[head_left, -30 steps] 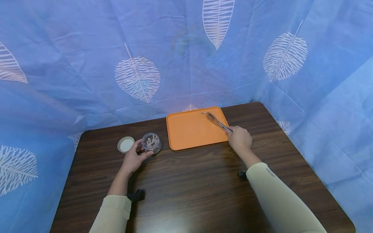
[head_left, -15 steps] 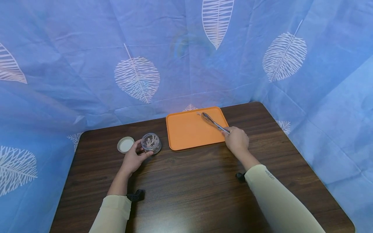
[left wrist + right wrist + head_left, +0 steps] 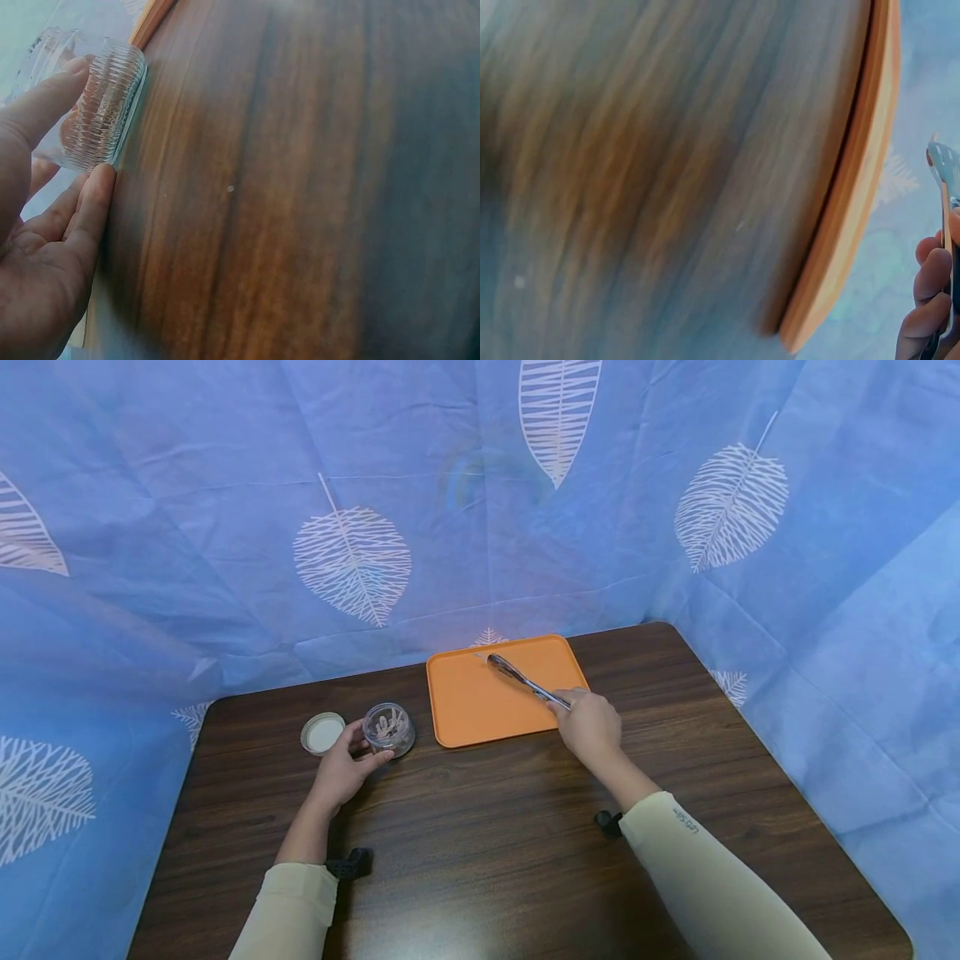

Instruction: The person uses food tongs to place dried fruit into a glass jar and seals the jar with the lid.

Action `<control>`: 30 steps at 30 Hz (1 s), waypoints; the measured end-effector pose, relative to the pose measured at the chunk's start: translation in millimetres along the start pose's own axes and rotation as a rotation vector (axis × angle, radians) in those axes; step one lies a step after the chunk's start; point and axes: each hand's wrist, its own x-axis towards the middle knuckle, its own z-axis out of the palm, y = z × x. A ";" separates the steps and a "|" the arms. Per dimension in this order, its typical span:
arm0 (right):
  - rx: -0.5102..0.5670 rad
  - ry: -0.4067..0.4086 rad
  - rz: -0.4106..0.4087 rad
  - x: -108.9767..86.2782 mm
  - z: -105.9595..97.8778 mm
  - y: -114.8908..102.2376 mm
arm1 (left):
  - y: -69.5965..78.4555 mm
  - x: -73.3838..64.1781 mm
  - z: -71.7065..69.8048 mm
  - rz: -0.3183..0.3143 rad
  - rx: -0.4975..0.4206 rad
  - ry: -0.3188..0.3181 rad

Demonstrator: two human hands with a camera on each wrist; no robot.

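Observation:
My left hand (image 3: 347,772) holds a clear round jar (image 3: 390,727) at its left and near sides, thumb in front and fingers behind. The jar stands upright with its mouth uncovered, and several pale brownish pieces lie inside. The left wrist view shows the ribbed wall of the jar (image 3: 112,97) against the thumb. My right hand (image 3: 591,725) grips metal tongs (image 3: 528,683) over the orange tray (image 3: 465,714), tips pointing to the far left. A small pale piece (image 3: 479,656) shows at the tips. In the right wrist view the tongs (image 3: 946,165) are partly cut off.
To the left of the jar a round lid (image 3: 323,733) with a pale inside lies on the dark wooden table (image 3: 465,827). A blue cloth (image 3: 225,527) with white leaf prints hangs behind the table and along its sides.
My right hand and the tongs have moved left across the tray, with the small pale piece travelling at the tips. The left hand and the jar stay where they were.

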 end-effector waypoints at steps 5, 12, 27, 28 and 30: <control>0.006 0.009 -0.048 -4.8 -1.3 -14.7 | -0.1 -0.1 0.1 0.000 -0.004 0.001; 0.022 0.032 -0.137 -12.6 -2.4 -36.5 | 0.5 -0.6 -0.2 -0.004 -0.003 -0.005; -0.009 0.049 -0.297 -35.8 3.4 -76.3 | 1.8 -1.2 0.2 -0.018 0.004 0.002; -0.012 0.046 -0.300 -37.0 4.4 -77.9 | 2.2 -1.3 0.2 -0.017 0.005 0.002; -0.022 0.038 -0.305 -39.3 6.2 -81.0 | 2.8 -1.4 0.2 -0.017 0.004 0.002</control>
